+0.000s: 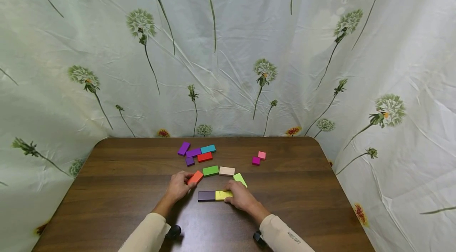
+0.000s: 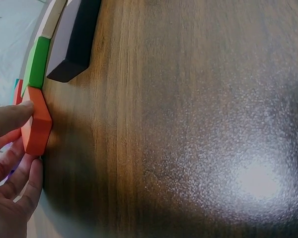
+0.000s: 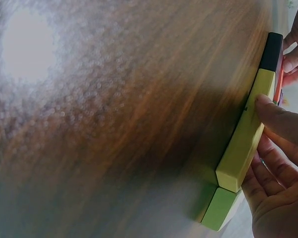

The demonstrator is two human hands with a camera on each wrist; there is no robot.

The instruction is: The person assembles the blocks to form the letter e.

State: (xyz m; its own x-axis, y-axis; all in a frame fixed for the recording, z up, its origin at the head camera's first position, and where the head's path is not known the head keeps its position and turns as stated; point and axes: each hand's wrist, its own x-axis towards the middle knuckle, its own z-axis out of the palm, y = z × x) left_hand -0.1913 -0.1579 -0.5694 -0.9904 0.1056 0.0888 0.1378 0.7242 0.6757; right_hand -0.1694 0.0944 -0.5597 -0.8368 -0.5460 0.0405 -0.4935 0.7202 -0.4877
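My left hand (image 1: 178, 185) pinches an orange block (image 1: 195, 178) between thumb and fingers. One end of that block meets the corner of a green block (image 2: 37, 63) in the left wrist view. A beige block (image 1: 227, 171) and a lime block (image 1: 240, 179) continue the curved row to the right. In front of this row, a dark purple block (image 1: 206, 196) lies end to end with a yellow block (image 1: 221, 195). The thumb and fingers of my right hand (image 1: 241, 196) grip the yellow block, covering its right end in the head view.
Behind the row lie purple blocks (image 1: 183, 148), a teal block (image 1: 208, 149) and a red block (image 1: 204, 157). A magenta block (image 1: 256, 161) touches a pink one (image 1: 261, 155) farther right. The brown wooden table (image 1: 303, 188) ends at a flowered curtain (image 1: 228, 65).
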